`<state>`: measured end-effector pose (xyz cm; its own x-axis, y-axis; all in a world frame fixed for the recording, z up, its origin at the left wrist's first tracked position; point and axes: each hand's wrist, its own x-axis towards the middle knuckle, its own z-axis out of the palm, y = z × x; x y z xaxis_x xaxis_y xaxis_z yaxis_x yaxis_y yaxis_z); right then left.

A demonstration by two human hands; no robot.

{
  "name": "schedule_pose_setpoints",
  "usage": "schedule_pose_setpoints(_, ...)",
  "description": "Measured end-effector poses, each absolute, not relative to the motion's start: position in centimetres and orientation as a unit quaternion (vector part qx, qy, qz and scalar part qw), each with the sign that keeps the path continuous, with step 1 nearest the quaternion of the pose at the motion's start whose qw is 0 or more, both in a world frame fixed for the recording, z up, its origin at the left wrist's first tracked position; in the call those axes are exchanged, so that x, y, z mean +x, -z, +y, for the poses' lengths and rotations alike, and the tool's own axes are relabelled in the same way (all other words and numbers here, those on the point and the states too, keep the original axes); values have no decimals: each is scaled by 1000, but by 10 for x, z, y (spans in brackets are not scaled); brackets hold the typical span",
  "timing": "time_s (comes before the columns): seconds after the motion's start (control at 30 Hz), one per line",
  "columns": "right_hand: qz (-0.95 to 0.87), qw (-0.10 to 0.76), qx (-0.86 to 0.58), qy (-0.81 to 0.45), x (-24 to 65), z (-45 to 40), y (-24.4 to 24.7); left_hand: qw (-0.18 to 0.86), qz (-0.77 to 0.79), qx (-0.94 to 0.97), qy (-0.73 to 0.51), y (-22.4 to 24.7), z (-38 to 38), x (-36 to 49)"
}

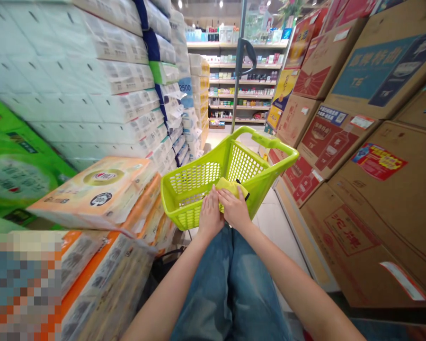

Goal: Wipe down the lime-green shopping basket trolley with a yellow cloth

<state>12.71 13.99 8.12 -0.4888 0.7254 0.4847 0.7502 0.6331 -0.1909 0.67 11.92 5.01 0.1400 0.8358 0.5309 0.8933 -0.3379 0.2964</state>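
Observation:
A folded yellow cloth (pixel 230 185) with a black edge is between my hands, over the near side of a lime-green shopping basket (pixel 184 221). My right hand (pixel 236 208) grips it, fingers pointing left across its near face. My left hand (pixel 210 214) meets the cloth's left edge, its fingers close together and nearly straight. The two hands touch at the fingertips, and both thumbs are mostly hidden. Slatted plastic walls and a raised handle (pixel 270 141) show on the basket. Below my hands are my legs in blue jeans (pixel 230 284).
Orange tissue packs (pixel 92 184) and tall white paper stacks (pixel 67 90) rise on my left. Cardboard cartons (pixel 369 203) line the right side. A grey post (pixel 237 90) stands behind the basket, before stocked shelves (pixel 244 94). The lower left corner is blurred out.

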Motion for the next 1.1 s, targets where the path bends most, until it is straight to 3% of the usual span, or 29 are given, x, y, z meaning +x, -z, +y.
schedule_pose_setpoints(0.17,-837,252,-480,83,201,166,-101,78,-577,-756,299,-48,118,9)
schedule_pose_setpoints(0.37,-746,313,-569,146,277,197,-122,101,-595,-747,279,-49,120,16)
schedule_pose_setpoints(0.7,-711,376,-576,146,257,192,-108,116,-607,-744,255,-59,107,10)
schedule_pose_setpoints(1.1,-702,351,-601,150,241,175,-113,120,-630,-723,257,-67,84,16)
